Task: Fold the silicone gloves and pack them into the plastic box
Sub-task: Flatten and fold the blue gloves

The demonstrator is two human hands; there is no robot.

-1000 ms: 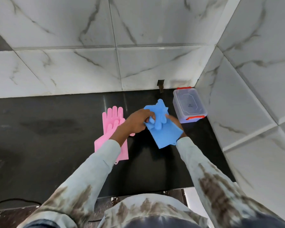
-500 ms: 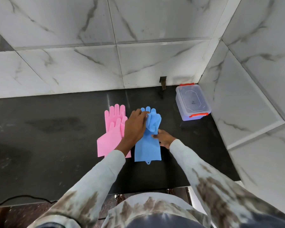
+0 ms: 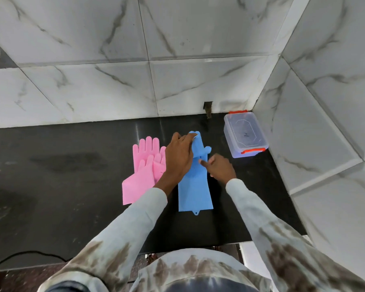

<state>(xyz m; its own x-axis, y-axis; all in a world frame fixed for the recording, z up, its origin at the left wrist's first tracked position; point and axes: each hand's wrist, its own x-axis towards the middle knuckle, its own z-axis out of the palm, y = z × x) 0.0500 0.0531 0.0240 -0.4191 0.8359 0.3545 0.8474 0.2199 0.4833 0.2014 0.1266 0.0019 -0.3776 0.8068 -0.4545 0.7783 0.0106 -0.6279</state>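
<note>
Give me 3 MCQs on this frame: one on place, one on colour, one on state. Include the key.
1. Where is the plastic box?
A. far right corner of the counter, by the walls
B. left of the pink gloves
C. at the counter's near edge

2. What colour is the glove under the left hand?
A. pink
B. blue
C. yellow

3. The box lid is:
A. off, beside the box
B. on
C. held in the right hand

Key: 1 A, it sits where the two tiled walls meet. 2 B, the blue glove lies flat under both hands, with the right hand on its edge. 3 B, the clear lid covers the box, its orange clips showing.
</note>
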